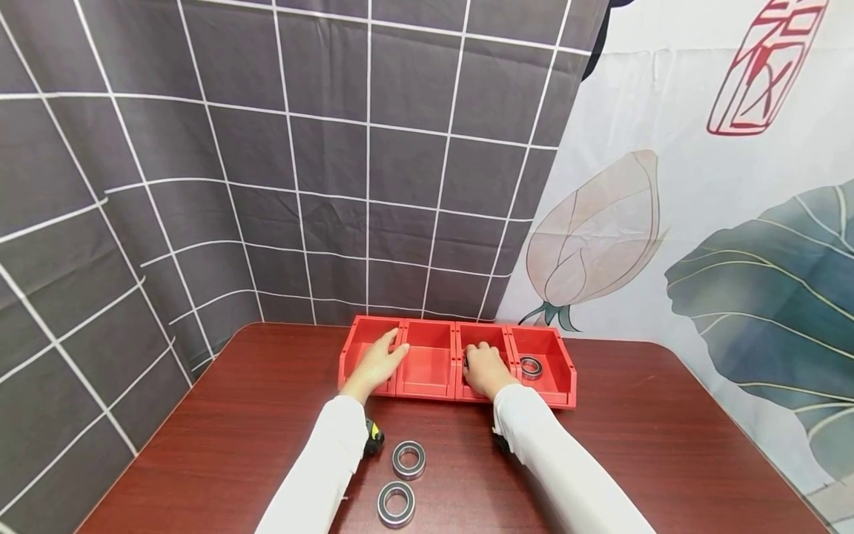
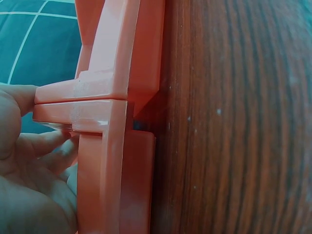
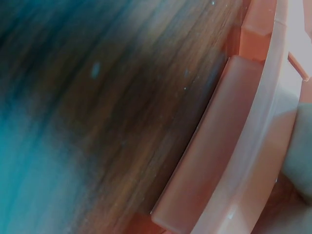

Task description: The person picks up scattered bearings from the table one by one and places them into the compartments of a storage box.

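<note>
Two ring-shaped ball bearings, a farther one (image 1: 408,460) and a nearer one (image 1: 396,504), lie on the table between the forearms. My left hand (image 1: 379,363) reaches over the leftmost red bin (image 1: 353,356). Its thumb and fingers are spread on either side of the divider (image 2: 83,114), with no bearing showing between them. Down in the third red bin (image 1: 474,331), my right hand (image 1: 488,369) has its fingers curled on a dark bearing, mostly hidden by the hand. Another bearing (image 1: 531,368) leans in the rightmost bin (image 1: 557,371).
The second red bin (image 1: 428,360) sits between the hands, its wide floor showing. All four stand joined in a row at the back of the reddish wood table (image 1: 267,415). Behind hangs a dark grid-patterned cloth (image 1: 320,222) beside a white printed one (image 1: 600,297).
</note>
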`<state>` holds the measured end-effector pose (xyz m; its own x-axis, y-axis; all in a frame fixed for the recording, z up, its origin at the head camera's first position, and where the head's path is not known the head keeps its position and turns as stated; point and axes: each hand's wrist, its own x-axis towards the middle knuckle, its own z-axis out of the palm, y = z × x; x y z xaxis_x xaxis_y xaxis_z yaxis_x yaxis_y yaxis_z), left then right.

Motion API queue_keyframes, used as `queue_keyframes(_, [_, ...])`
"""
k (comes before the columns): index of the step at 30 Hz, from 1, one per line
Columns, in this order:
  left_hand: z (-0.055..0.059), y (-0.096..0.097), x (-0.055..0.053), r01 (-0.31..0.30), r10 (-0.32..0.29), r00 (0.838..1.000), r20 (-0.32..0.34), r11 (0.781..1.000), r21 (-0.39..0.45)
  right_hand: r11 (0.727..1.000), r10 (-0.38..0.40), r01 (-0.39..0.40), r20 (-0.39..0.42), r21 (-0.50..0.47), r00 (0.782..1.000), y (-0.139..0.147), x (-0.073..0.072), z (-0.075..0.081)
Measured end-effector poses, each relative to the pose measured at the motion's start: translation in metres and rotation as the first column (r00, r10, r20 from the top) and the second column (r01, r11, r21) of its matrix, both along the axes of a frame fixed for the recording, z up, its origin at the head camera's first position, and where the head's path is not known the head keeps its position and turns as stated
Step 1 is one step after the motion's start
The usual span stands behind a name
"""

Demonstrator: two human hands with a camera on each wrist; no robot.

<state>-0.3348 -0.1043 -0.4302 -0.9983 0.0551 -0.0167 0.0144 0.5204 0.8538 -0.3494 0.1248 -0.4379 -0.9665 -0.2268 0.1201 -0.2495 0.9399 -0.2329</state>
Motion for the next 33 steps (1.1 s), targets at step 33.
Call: queue_keyframes(33, [-0.002, -0.001, 0.000, -0.001, 0.001, 1.000, -0.006, 1.000, 0.011, 0.997, 0.062, -0.070, -0.211, -0.029, 0.975, 0.003, 0.009, 0.010])
